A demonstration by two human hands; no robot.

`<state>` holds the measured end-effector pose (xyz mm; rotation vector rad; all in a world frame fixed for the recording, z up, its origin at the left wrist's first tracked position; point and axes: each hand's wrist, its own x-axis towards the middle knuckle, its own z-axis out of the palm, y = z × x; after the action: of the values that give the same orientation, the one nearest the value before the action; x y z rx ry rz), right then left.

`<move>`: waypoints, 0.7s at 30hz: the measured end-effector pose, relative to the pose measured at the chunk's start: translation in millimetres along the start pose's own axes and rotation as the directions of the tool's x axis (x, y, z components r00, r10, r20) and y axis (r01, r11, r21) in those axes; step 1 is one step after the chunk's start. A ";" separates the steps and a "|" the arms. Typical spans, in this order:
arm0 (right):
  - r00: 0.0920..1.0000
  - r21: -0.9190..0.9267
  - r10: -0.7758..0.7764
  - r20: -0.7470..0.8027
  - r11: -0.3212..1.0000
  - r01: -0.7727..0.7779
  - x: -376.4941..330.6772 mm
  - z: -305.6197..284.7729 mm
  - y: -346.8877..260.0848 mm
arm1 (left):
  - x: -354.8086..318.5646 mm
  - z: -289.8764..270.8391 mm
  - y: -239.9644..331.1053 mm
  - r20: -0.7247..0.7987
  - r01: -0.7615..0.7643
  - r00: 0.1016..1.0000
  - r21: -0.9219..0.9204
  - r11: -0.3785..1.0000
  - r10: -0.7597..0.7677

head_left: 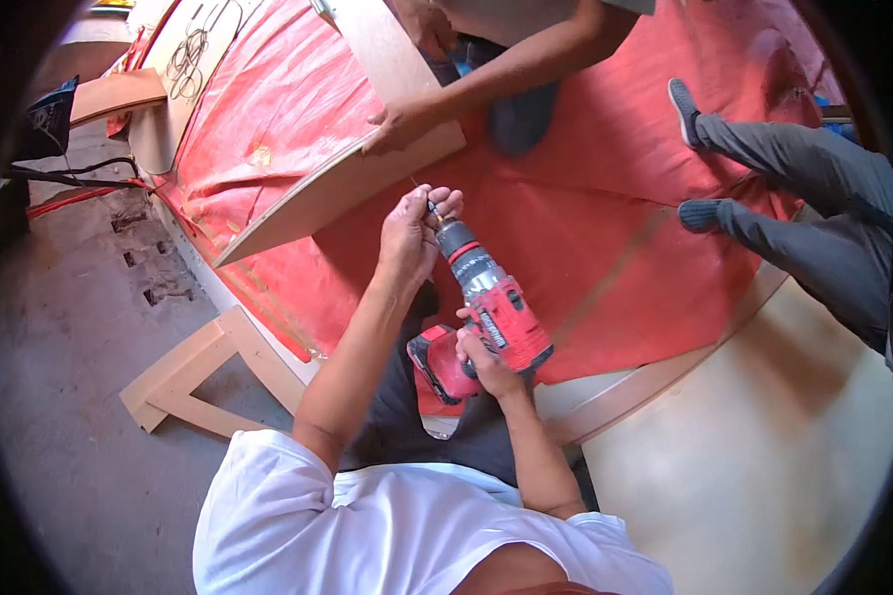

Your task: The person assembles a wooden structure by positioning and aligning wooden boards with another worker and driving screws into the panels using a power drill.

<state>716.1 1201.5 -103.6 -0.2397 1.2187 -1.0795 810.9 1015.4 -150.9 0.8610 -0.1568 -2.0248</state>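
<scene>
My right hand [488, 365] is wrapped round the grip of a red and black cordless drill [506, 322], which points up and to the left. At its front end, the fingers of my left hand [417, 228] are pinched round the drill bit [432, 206]. A thin tip shows just beyond them; whether it is a screw I cannot tell. Just ahead of my left hand stands a curved plywood panel [318, 193], tilted. A co-worker's hand [399, 124] rests on its upper edge.
Red sheeting [605, 248] covers the floor ahead. Another person's legs [794, 178] are at the right. A triangular wooden frame [208, 367] lies at the left on grey floor. A large pale board [744, 456] fills the lower right. Coiled cord [191, 64] and cables lie at the upper left.
</scene>
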 end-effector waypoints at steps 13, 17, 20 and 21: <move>0.752 -0.595 -0.627 0.204 0.531 0.604 142.0 -16.2 140.4 | 61.6 -90.6 -13.6 0.008 -0.105 0.994 0.242 0.965 0.106; 0.613 -0.716 -0.737 0.283 0.263 0.647 164.3 -39.2 167.1 | 66.4 -102.6 -14.1 0.150 -0.081 0.988 0.256 0.963 0.043; 0.415 -0.774 -0.852 0.320 0.017 0.632 177.5 -38.1 157.7 | 63.5 -103.9 -9.2 0.190 -0.187 0.974 0.369 0.910 0.123; 0.530 -0.756 -0.790 0.308 0.135 0.641 183.8 -40.8 157.0 | 68.8 -106.8 -9.9 0.188 -0.241 0.968 0.492 0.837 0.168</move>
<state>756.7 1156.0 -341.1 -1.7085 1.7714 -1.2633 847.0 989.8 -270.4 0.9755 -0.8657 -1.8580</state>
